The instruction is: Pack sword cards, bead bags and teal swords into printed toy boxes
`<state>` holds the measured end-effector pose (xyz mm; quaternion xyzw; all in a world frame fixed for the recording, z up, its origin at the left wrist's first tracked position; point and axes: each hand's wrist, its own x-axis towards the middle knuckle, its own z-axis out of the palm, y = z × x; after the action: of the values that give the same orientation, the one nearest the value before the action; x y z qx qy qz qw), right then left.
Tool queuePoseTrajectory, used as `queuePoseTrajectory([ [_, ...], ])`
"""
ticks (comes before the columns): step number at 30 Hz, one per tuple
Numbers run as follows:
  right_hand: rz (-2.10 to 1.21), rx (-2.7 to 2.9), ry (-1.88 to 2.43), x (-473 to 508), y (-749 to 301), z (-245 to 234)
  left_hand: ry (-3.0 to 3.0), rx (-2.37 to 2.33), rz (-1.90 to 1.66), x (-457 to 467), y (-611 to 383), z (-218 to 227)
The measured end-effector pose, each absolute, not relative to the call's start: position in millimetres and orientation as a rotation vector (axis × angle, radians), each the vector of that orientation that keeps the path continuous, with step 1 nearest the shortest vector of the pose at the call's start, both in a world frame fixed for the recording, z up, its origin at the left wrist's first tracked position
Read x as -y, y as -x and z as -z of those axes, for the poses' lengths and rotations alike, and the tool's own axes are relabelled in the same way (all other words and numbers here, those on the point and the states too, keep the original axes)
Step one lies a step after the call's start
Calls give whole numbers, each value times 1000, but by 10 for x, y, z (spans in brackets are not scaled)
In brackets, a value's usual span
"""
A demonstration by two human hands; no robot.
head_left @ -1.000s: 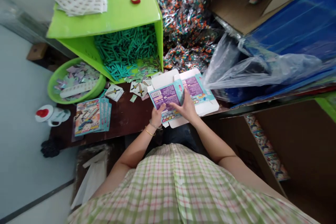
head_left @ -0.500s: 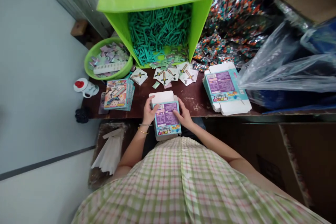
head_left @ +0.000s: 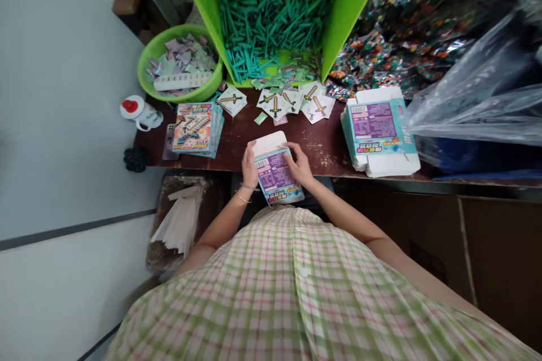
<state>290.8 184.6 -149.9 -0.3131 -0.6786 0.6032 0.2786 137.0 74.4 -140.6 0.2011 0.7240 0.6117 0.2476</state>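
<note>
My left grip (head_left: pixel 249 164) is clamping the left edge of a turquoise-and-purple printed cardboard carton (head_left: pixel 277 175), now tilting at the frame's centre. My right grip (head_left: pixel 300 163) is clamping its upper right edge, higher than a moment ago. Right of frame, a stack of matching cartons (head_left: pixel 375 121) is lying well apart; I'm handling this one separately.

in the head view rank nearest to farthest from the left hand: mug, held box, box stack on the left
1. Held box: touching the left hand
2. Box stack: left of the hand
3. Mug: farther left, past the stack
</note>
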Motion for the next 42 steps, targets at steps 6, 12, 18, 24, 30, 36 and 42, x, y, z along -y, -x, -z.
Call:
queuePoseTrajectory([
  [6, -1452, 2010, 773, -2026, -3010, 1626, 7, -1445, -1603, -872, -1365, 1452],
  [12, -1228, 2417, 583, -2542, -2988, 1427, 69, -1288, -1336, -988, -1361, 1496],
  [18, -1259, 2580, 98, -2580, -2887, 1181, -8, -1330, -1457, -935, -1472, 1432],
  [24, -1983, 2272, 511, -2406, -2870, 1177, -53, -1398, -1590, -776, -1547, 1379],
  [30, -1857, 2324, 646, -2513, -2800, 1124, 9, -1349, -1734, -823, -1727, 1402],
  [36, -1748, 2375, 636, -2386, -2942, 1078, -20, -1357, -1811, -836, -1838, 1393],
  [42, -1653, 2490, 366, -2415, -3071, 995, -56, -1365, -1816, -827, -1899, 1362],
])
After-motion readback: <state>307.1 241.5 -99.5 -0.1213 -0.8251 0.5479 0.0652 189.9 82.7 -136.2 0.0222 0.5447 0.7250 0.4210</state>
